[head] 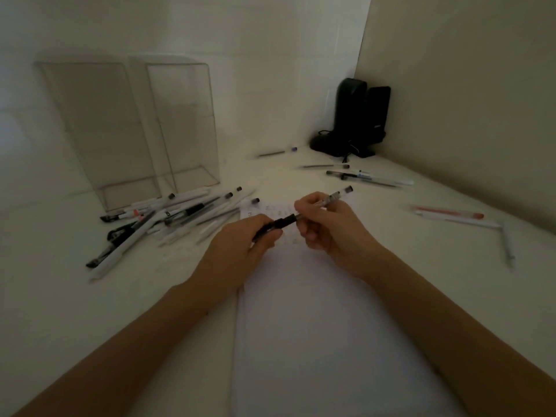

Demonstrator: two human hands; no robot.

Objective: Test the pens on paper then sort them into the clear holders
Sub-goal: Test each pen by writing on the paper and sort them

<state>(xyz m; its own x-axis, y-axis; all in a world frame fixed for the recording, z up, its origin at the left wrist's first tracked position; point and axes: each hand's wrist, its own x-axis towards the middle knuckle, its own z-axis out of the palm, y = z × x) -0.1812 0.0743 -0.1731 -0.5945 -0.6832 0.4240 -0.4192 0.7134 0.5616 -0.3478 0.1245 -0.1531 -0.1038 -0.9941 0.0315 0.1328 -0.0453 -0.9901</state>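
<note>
Where 2 walls meet, dim white desk apparently holds speakers.

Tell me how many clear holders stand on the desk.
2: one clear holder at far left, the second clear holder directly to its right. Both stand behind the pen pile.

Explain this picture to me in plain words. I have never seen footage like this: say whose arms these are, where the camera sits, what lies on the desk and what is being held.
The camera is worn on a person's head and looks down, so the two arms are the wearer's own. The left hand and right hand both grip one pen above a sheet of paper with faint marks at its far end. A pile of pens lies to the left, before two empty clear holders. A red pen and more loose pens lie right. Black speakers stand in the corner.
</note>
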